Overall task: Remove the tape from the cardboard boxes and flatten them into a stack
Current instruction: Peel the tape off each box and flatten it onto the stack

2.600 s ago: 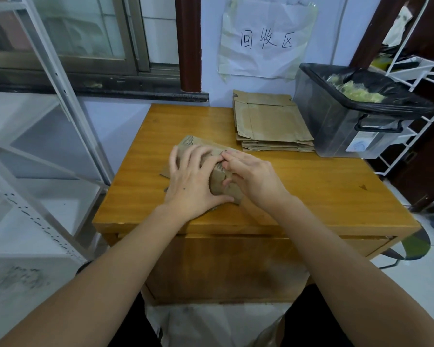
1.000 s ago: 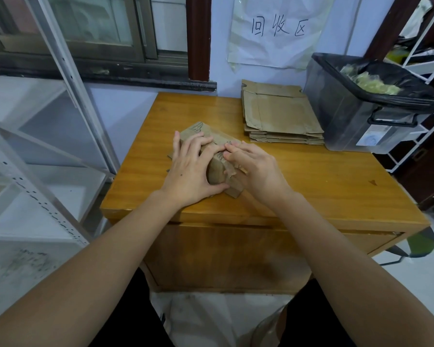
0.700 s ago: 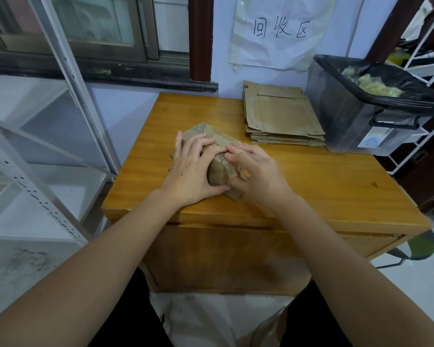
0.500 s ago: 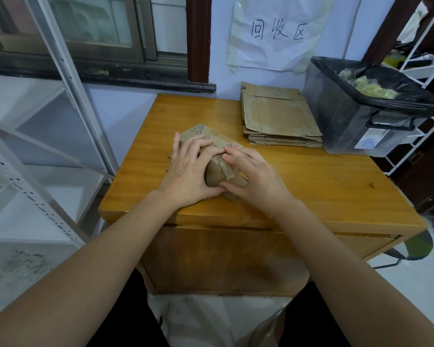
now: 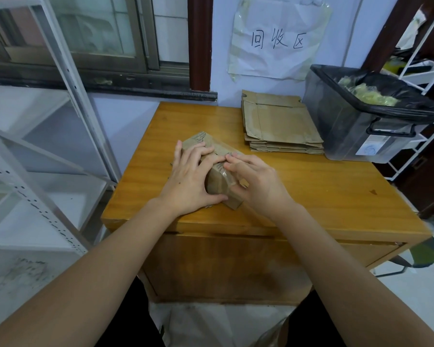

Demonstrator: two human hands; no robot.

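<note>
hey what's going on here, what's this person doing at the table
A person is working on a small cardboard box on a wooden table. The left hand holds the box down, fingers curled over its top, while the right hand picks at the clear tape on its near end. The tape is not off yet, and the box is not flattened. A stack of flattened boxes lies at the back of the table beside a dark bin holding crumpled tape.
</note>
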